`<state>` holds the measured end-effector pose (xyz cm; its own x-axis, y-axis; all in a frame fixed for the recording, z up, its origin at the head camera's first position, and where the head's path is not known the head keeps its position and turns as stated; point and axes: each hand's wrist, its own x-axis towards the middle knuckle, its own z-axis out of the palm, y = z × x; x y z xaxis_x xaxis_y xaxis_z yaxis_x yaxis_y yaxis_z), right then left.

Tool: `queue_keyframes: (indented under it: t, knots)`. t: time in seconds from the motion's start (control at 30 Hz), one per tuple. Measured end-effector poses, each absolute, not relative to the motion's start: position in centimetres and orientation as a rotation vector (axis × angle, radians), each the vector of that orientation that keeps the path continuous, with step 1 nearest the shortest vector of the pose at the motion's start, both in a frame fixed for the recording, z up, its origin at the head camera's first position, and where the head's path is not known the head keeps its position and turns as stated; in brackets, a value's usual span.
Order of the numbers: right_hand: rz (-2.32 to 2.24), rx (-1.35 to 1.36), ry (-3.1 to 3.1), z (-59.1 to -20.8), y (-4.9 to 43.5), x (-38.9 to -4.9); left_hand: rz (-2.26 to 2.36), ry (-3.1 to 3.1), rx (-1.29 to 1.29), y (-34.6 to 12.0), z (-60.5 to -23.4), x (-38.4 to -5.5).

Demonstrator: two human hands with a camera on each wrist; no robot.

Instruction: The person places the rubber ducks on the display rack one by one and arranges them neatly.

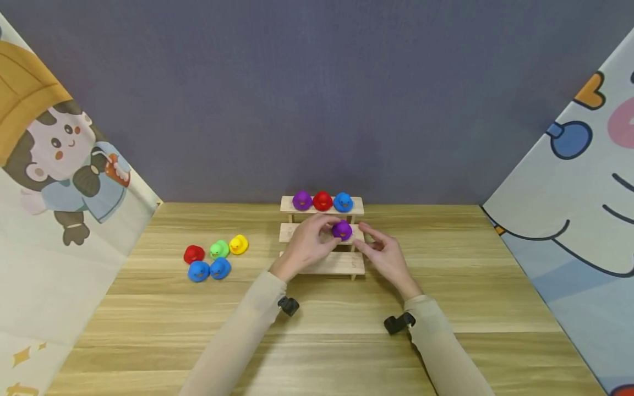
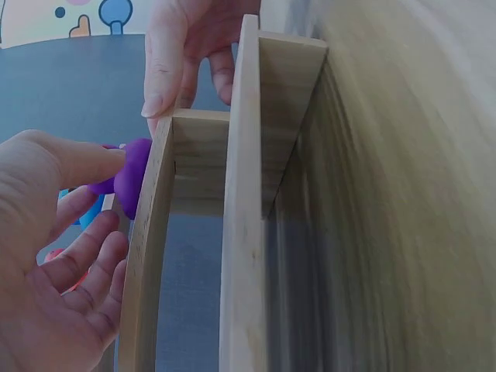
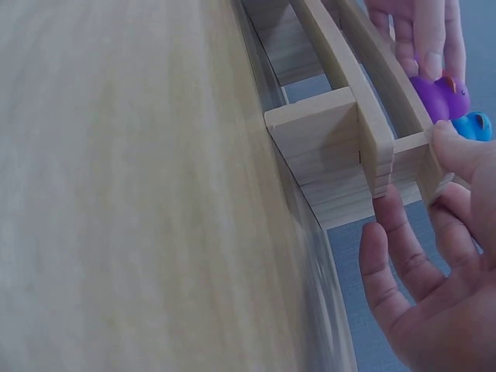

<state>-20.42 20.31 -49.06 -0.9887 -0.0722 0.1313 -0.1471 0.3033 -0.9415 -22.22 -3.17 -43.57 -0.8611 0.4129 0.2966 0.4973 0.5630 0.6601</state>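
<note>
A wooden three-step stand (image 1: 327, 265) stands at the back of the table. On its middle step, near the right end, sits a purple rubber duck (image 1: 342, 230). My left hand (image 1: 311, 242) pinches this duck, its thumb seen against the purple side in the left wrist view. My right hand (image 1: 388, 258) holds the right end of the middle step between thumb and fingers; the right wrist view shows the thumb (image 3: 457, 151) at the step's end. Along the top step sit a purple duck (image 1: 302, 201), a red duck (image 1: 323, 201) and a blue duck (image 1: 343, 202).
On the table to the left, several loose ducks lie grouped: a red duck (image 1: 193, 254), a green duck (image 1: 219, 249), a yellow duck (image 1: 239, 244) and two blue ducks (image 1: 198, 271). A dark grey wall (image 1: 317, 110) rises behind the stand. Printed cartoon panels flank both sides.
</note>
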Motion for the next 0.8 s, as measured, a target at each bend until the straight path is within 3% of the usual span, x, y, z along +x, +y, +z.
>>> queue_keyframes:
  t: [0.5, 0.8]
  knots:
    - [1.747, 0.191, -2.514, -48.7, 20.3, -20.0, -1.105, -2.638, -0.729, -8.2, -43.8, -20.0]
    - [1.759, 0.179, -2.506, -48.8, 20.4, -20.0, -0.956, -2.692, -0.631, -13.8, -44.3, -17.6]
